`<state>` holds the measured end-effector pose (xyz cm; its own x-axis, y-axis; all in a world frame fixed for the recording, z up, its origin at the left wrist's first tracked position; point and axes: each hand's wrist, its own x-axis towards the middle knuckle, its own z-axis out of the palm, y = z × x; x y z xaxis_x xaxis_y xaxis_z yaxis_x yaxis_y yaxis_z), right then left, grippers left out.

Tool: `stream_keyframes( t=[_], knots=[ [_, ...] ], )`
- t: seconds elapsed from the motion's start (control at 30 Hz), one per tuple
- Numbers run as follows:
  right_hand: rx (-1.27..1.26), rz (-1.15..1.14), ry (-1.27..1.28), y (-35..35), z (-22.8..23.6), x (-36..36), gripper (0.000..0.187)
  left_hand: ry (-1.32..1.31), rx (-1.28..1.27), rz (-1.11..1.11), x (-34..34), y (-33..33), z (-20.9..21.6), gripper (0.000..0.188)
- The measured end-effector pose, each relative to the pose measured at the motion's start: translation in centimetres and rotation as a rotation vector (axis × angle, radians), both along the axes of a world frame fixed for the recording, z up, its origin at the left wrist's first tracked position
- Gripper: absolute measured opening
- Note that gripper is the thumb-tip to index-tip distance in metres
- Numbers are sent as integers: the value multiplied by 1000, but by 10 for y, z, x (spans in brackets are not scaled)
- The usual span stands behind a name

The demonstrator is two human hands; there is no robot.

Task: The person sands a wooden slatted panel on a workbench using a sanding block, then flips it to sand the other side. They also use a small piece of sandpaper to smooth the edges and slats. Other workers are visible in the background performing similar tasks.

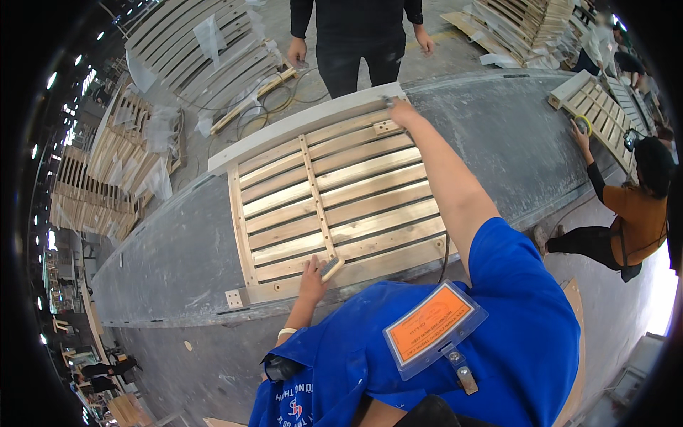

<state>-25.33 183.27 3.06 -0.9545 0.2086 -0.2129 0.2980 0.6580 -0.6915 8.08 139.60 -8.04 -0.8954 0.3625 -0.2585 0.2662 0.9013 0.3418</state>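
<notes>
A slatted wooden panel lies flat on the dark grey worktable, with a drilled strip running across its slats. Near its front rail my left hand is closed on a small wooden brush, which has a grey face and rests against the end of the strip. My right arm reaches across to the far right corner. There my right hand is closed at the pale far rail, with a small dark piece at its fingertips too small to name. A short drilled block sits beside that hand.
The long worktable extends to both sides. Facing me beyond it stands a person in black. Another person at right handles a second slatted panel. Stacked slatted panels stand at left; hoses lie behind.
</notes>
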Motion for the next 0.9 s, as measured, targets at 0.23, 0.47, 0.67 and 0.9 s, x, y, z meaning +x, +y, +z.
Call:
stream_keyframes(
  t=[0.23,0.47,0.67,0.9],
  knots=[
    [-19,-68,1,-65,-11,-20,36,41,-2,-28,3,-4,-4,68],
    [-51,65,35,-153,-31,-42,35,42,79,-65,2,-15,0,72],
    [-79,240,65,-267,-22,-68,32,-36,104,-115,3,-33,7,74],
    [-84,347,233,-402,-3,-67,34,99,189,-2,15,-64,-4,75]
  ],
)
